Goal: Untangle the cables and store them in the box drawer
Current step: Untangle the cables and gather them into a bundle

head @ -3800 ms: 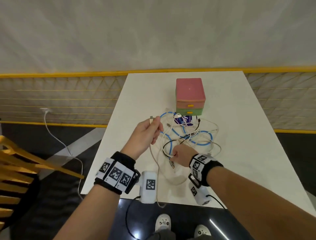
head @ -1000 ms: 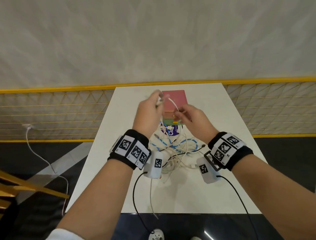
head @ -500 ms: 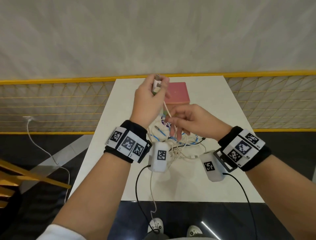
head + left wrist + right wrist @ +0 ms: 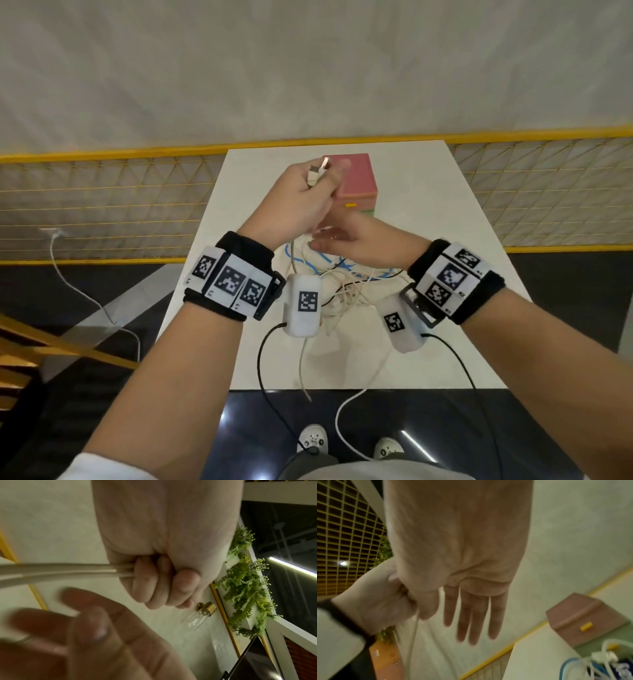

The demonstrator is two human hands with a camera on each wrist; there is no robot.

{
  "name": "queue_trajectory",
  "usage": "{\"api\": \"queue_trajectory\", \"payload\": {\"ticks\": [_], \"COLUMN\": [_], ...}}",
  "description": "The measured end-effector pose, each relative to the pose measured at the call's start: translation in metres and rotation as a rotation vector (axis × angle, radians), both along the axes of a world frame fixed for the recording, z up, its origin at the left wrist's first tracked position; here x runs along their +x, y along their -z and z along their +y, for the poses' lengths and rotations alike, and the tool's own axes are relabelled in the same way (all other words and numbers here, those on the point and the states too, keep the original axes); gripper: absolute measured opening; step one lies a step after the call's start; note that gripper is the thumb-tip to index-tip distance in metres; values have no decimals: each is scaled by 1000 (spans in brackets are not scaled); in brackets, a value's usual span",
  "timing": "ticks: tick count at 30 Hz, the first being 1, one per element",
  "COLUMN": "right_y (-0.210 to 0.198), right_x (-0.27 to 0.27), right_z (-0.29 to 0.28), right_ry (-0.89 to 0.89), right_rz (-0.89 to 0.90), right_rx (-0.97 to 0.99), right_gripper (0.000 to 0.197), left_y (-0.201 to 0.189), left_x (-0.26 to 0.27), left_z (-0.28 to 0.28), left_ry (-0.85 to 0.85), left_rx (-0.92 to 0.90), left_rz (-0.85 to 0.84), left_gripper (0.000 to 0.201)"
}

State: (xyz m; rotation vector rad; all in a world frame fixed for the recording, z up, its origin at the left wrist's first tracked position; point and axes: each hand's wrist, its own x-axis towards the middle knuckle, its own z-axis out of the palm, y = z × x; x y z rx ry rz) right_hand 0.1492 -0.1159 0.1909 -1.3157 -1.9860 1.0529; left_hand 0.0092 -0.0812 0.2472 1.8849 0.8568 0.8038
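Observation:
My left hand [image 4: 310, 192] is raised in front of the pink-and-green drawer box [image 4: 358, 183] and grips a white cable [image 4: 68, 570] in its fist. The cable's USB plug [image 4: 318, 170] sticks out above the thumb, and two strands leave the fist in the left wrist view. My right hand [image 4: 329, 240] hovers just below it with straight fingers [image 4: 471, 615] and holds nothing. The tangle of white, blue and black cables [image 4: 346, 284] lies on the white table [image 4: 438, 246] under both wrists. Both drawers of the box [image 4: 583, 614] look closed.
One white cable end [image 4: 303, 373] hangs over the table's near edge. A yellow mesh railing [image 4: 102, 202] runs behind and beside the table. A wooden chair [image 4: 30, 346] stands at the left, and another white cord [image 4: 78, 291] trails on the floor.
My right hand has let go of the cable strand it pinched below my left hand, and its fingers are now straight. My left hand stays raised with the plug end.

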Motion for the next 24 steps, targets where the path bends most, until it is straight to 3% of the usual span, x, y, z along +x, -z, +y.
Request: {"api": "queue_trajectory", "payload": {"ticks": [1,4,7,9,11,12,14,20,24], "right_y": [4,30,46,36,22,15,13,98,134], "right_x": [-8,-25,-31,-29,-26,-29,-37,-32,-16], "right_z": [-1,-13,-23,-19,-10,-8,-10,-60,-84], "right_ry": [-40,-82,174,401,371,276,44,-61,-89], "right_rz": [12,-86,18,190,214,202,186,85,-19], "right_rx": [-21,-39,152,351,404,345,167,-218,-521], "right_gripper": [17,18,4,35,68,62,20,30,29], "left_y": [-2,-9,-15,-13,-11,-10,-10,-23,-30], "left_x": [1,-3,-12,-14,-11,-9,-6,-23,-34], "left_z": [1,9,16,13,6,2,-1,11,15], "left_ry": [-10,-66,-50,6,73,96,98,-115,-211], "left_rx": [-7,-15,-99,-155,-190,-196,-185,-81,-52], "left_rz": [-49,-193,-276,-267,-254,-265,-315,-537,-582], "left_gripper": [40,42,42,43,44,45,45,40,42]}}
